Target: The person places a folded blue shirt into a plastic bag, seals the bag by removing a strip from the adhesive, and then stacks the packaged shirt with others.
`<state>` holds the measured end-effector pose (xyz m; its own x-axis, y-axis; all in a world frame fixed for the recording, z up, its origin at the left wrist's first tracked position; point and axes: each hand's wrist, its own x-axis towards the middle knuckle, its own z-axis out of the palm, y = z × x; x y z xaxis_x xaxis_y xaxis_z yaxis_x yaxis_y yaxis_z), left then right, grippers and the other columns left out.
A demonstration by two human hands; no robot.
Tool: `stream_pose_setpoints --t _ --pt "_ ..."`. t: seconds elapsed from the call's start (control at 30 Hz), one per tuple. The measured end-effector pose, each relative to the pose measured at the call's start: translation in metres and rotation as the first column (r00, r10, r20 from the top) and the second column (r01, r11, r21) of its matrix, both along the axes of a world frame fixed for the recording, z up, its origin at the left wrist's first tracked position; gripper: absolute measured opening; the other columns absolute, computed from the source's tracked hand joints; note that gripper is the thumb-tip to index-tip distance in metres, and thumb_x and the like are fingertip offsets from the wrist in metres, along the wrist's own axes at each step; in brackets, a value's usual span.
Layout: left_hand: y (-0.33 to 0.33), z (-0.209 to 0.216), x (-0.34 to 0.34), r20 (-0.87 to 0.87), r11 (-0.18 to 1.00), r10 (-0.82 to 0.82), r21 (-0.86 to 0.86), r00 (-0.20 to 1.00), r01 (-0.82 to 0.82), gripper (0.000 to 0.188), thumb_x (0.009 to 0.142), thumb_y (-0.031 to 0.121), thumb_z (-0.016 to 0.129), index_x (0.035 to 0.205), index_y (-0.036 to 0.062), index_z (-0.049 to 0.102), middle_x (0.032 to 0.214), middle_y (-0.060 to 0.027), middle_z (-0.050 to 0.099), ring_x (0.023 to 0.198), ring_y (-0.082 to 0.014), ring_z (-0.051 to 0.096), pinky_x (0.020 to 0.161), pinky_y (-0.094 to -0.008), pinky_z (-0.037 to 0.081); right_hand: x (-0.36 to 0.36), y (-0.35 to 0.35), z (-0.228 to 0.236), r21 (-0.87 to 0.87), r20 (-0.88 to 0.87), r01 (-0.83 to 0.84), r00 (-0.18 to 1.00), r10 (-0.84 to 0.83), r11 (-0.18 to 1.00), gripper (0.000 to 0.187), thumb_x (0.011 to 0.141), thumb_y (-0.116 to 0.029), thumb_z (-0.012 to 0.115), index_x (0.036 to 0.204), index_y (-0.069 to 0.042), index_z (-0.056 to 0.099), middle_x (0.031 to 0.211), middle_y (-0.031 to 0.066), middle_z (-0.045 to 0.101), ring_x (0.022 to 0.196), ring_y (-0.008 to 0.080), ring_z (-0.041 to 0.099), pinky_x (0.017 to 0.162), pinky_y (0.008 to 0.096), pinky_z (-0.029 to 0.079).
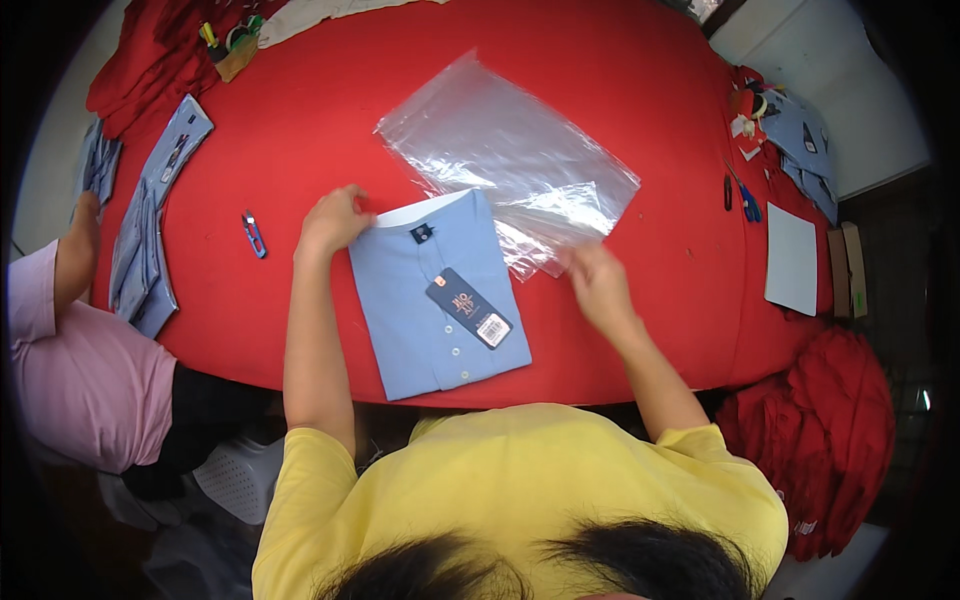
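A folded light-blue shirt (400, 300) with a white inner collar strip lies buttons up at the table's near edge. On its front rests a dark hang tag (470, 308) with a white label, its string running up to the neck. My left hand (335, 218) is at the shirt's upper left corner, fingers loosely bent and apart, the thumb against the corner. Clear plastic bags (510, 150) lie flat beyond the shirt, partly overlapping its upper right side. At their near right edge my right hand (598, 285) has its fingers closed, pinching the plastic.
Blue thread snips (254, 235) lie left of the shirt. Packed blue shirts (150, 230) are stacked farther left, beside a co-worker in a pink top (95, 380). Scissors (746, 198) and a white sheet (792, 260) sit at the right. Red cloth (815, 430) is heaped near right.
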<state>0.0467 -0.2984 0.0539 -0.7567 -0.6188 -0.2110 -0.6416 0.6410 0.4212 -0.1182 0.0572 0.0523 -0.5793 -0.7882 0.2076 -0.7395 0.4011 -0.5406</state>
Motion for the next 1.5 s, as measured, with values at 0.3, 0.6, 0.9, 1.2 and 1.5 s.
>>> stream_pose_setpoints --t 0.3,0.6,0.9,1.2,1.5 --pt "-0.009 -0.046 -0.134 -0.182 0.934 0.306 -0.133 0.935 -0.332 0.05 0.084 0.041 0.066 0.114 0.002 0.061 0.109 -0.0205 0.066 0.106 -0.0364 0.062 0.088 -0.0442 0.049 -0.157 -0.093 -0.006 0.135 0.352 -0.155 0.931 0.099 0.979 0.027 0.076 -0.019 0.072 0.1 -0.008 0.067 0.098 0.0121 0.06 0.102 0.0301 0.053 0.091 0.0401 0.043" --pt "-0.111 -0.015 -0.172 -0.382 0.629 0.708 0.723 0.594 -0.285 0.068 0.084 0.043 0.068 0.13 -0.0018 0.048 0.125 -0.021 0.056 0.113 -0.0317 0.057 0.092 -0.0392 0.047 -0.162 -0.216 -0.01 -0.087 0.157 0.015 0.988 -0.002 0.996 0.028 0.089 -0.029 0.065 0.105 -0.007 0.07 0.101 0.0161 0.066 0.094 0.0348 0.063 0.083 0.0433 0.048" --pt "-0.123 -0.026 -0.207 -0.295 0.885 0.461 0.216 0.837 -0.411 0.079 0.077 0.046 0.072 0.13 -0.0086 0.049 0.123 -0.023 0.059 0.12 -0.0311 0.054 0.095 -0.0379 0.045 -0.25 -0.271 0.087 -0.367 0.611 0.111 0.778 0.149 0.923 0.012 0.094 -0.013 0.058 0.093 -0.002 0.063 0.078 0.0005 0.061 0.066 0.0093 0.054 0.057 0.0232 0.044" --pt "-0.141 -0.037 -0.229 -0.654 0.698 0.399 0.671 0.643 0.249 0.039 0.095 0.027 0.06 0.119 -0.0028 0.063 0.112 -0.0105 0.067 0.107 -0.0173 0.058 0.096 -0.0316 0.042 -0.351 -0.286 0.134 -0.39 0.546 0.151 0.832 0.096 0.908 0.02 0.089 -0.009 0.055 0.1 0.002 0.068 0.09 0.0108 0.068 0.077 0.0186 0.062 0.072 0.0331 0.052" --pt "-0.191 -0.008 -0.197 -0.617 0.733 0.26 0.626 0.743 0.265 0.034 0.095 0.03 0.061 0.11 0.0004 0.067 0.1 -0.0053 0.07 0.093 -0.0112 0.062 0.089 -0.0278 0.045 -0.544 -0.172 0.089 -0.325 0.418 0.464 0.852 -0.315 0.824 0.027 0.087 -0.022 0.062 0.103 -0.001 0.069 0.092 0.0086 0.069 0.079 0.0183 0.062 0.07 0.0341 0.049"
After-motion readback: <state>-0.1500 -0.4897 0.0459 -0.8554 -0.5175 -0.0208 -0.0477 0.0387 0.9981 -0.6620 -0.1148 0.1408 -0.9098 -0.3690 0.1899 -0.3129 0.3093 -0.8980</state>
